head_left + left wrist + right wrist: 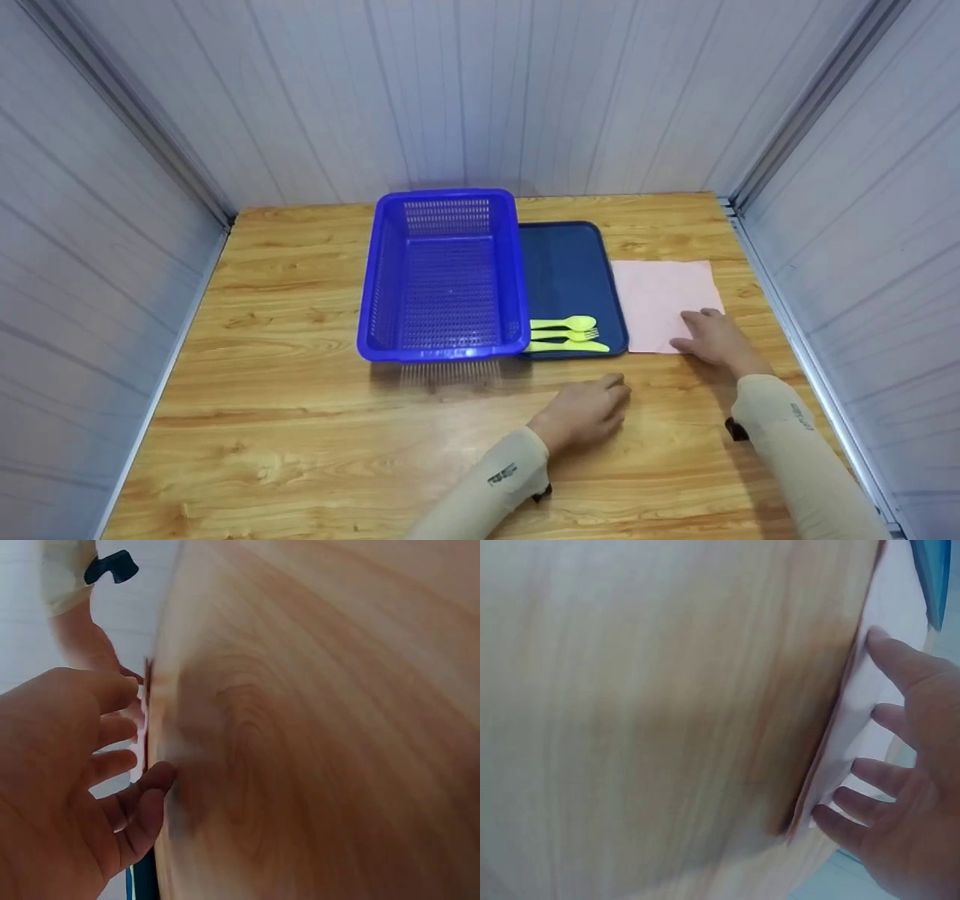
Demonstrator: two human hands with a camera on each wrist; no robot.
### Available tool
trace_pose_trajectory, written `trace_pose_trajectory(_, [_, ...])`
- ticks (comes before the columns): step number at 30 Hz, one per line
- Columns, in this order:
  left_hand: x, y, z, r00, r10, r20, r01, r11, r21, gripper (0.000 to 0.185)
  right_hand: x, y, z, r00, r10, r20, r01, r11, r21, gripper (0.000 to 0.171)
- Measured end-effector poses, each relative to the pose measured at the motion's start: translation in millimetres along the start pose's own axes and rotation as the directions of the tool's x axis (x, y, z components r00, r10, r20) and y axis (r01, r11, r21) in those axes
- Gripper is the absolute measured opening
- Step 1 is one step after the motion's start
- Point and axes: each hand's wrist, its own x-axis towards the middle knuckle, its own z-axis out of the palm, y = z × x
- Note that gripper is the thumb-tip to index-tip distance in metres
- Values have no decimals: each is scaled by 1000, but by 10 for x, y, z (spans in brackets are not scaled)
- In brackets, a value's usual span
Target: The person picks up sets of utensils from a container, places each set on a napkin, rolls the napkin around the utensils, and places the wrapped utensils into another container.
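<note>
A pink napkin (664, 296) lies flat on the table, its left edge against a dark blue tray (566, 274). My right hand (716, 341) rests at the napkin's lower right corner. In the right wrist view its fingers (885, 776) are spread, with their tips on the napkin (866, 690). My left hand (589, 409) is low over the table in front of the tray, its fingers loosely bent, holding nothing. A yellow-green spoon (577, 323), fork (577, 334) and knife (585, 346) lie side by side on the tray, their left ends hidden by the basket.
A blue plastic basket (367, 300) with slotted walls stands left of centre and covers the tray's left part. Pale panel walls (465, 97) enclose the wooden table (270, 360) at the back and both sides. A metal rail (802, 352) runs along the right edge.
</note>
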Motion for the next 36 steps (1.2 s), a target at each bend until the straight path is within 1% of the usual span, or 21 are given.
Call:
trace_pose_trajectory(4, [50, 18, 44, 997, -69, 39, 69, 998, 1, 60, -46, -30, 6, 1000, -22, -15, 22, 1000, -15, 71])
trace_pose_trajectory(8, [52, 28, 54, 994, -99, 39, 98, 995, 17, 66, -103, -98, 24, 998, -48, -46, 46, 998, -31, 67])
trace_pose_trajectory(10, [45, 38, 67, 995, -100, 27, 99, 994, 39, 68, -159, -143, 65, 998, -42, -54, 40, 999, -26, 68])
trace_pose_trajectory(14, [68, 72, 87, 996, -89, 16, 87, 993, 76, 71, -345, -215, 157, 997, 8, -72, -9, 1000, -15, 68])
trace_pose_trajectory(17, [72, 73, 76, 995, -84, 50, 79, 992, 97, 70, -483, -312, 217, 997, 39, -62, -41, 999, -25, 67])
trace_pose_trajectory(19, [60, 69, 65, 993, -85, 84, 75, 991, 113, 67, -573, -392, 239, 998, 58, -34, -59, 998, -27, 66])
trace_pose_trajectory(21, [46, 66, 55, 991, -87, 103, 73, 989, 129, 65, -645, -457, 238, 998, 57, 5, -57, 998, -35, 64])
trace_pose_trajectory(23, [33, 61, 52, 990, -89, 108, 73, 987, 141, 63, -690, -487, 212, 999, 45, 28, -44, 999, -29, 60])
trace_pose_trajectory(25, [22, 58, 44, 992, -86, 94, 71, 986, 153, 63, -700, -468, 177, 999, 37, 8, -37, 999, -30, 56])
trace_pose_trajectory(27, [-5, 43, 40, 993, -85, 77, 72, 984, 162, 62, -669, -420, 159, 998, 37, -46, -38, 999, -26, 54])
trace_pose_trajectory(29, [-31, 34, 40, 995, -80, 63, 68, 982, 175, 61, -629, -343, 168, 994, 44, -96, -45, 999, -12, 57])
trace_pose_trajectory(30, [-45, 31, 44, 995, -77, 60, 65, 981, 181, 60, -614, -299, 184, 994, 41, -104, -41, 999, -5, 59])
trace_pose_trajectory(33, [-83, 23, 56, 996, -71, 60, 59, 981, 185, 57, -600, -187, 233, 996, 24, -87, -20, 999, 47, 62])
trace_pose_trajectory(36, [-113, 11, 68, 994, -82, 75, 68, 984, 167, 56, -631, -133, 252, 998, -9, -65, 13, 998, 62, 60])
